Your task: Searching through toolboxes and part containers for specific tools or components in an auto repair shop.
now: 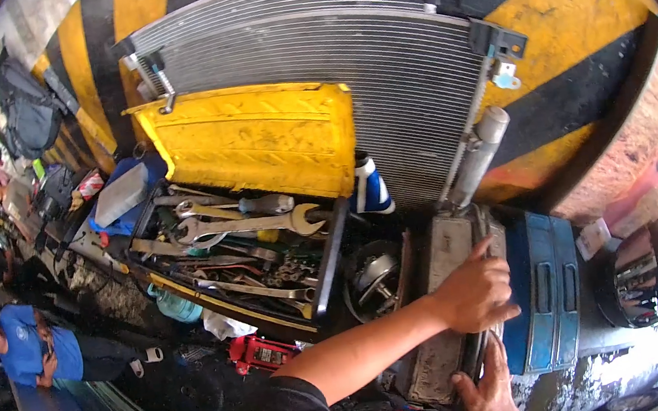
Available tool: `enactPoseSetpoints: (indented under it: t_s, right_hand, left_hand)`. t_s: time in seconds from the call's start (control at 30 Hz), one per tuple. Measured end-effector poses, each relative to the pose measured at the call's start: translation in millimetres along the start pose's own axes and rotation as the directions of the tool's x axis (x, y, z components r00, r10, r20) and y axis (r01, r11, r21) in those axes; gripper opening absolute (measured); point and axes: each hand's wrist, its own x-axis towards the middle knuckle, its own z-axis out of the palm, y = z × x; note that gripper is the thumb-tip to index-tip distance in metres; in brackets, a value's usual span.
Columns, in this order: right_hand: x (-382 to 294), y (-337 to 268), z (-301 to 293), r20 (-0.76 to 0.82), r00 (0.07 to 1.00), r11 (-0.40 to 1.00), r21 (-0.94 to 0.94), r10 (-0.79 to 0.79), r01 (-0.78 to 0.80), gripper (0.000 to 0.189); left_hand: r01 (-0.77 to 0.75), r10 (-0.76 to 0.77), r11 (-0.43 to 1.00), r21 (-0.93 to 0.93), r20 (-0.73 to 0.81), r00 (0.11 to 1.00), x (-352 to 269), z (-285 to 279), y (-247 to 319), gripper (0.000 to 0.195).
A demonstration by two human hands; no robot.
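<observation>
A worn grey metal toolbox stands before me, long and narrow, with a seam along its top. My left hand reaches across from the lower left, fingers bent over the parts at this seam, one finger pointing along it. Nearer to me, my right hand has its thumb and fingers around the near end of the same middle parts. What lies under both palms is hidden. Right beside it stands a blue metal toolbox with two handles on top.
Left is an open plastic toolbox with a yellow lid, full of wrenches. A finned condenser leans on the striped wall. A red floor jack, a round metal part and a dark helmet are near. A person stands far left.
</observation>
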Motion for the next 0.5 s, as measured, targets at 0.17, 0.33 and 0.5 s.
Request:
enactPoseSetpoints:
  t_s: [0.17,0.33,0.5]
  right_hand:
    - [0.8,-14.3,-0.9,-0.047,0.998,0.992,-0.120,-0.051,0.045,0.079]
    - [24.0,-45.6,-0.1,-0.037,0.977,0.960,0.197,0.210,-0.199,0.084]
    - [28.8,-32.1,7.8,-0.106,0.971,0.976,-0.002,0.216,-0.218,0.090]
  left_hand:
    - [0.099,-0.111,0.991,0.091,0.137,0.984,-2.5,-11.0,10.1,0.045]
    - [0.102,-0.070,0.987,0.125,-0.234,0.970,-26.2,-37.2,43.7,0.042]
    - [0.332,-0.239,0.902,0.275,-0.322,0.916,-100.4,-176.0,38.6,0.062]
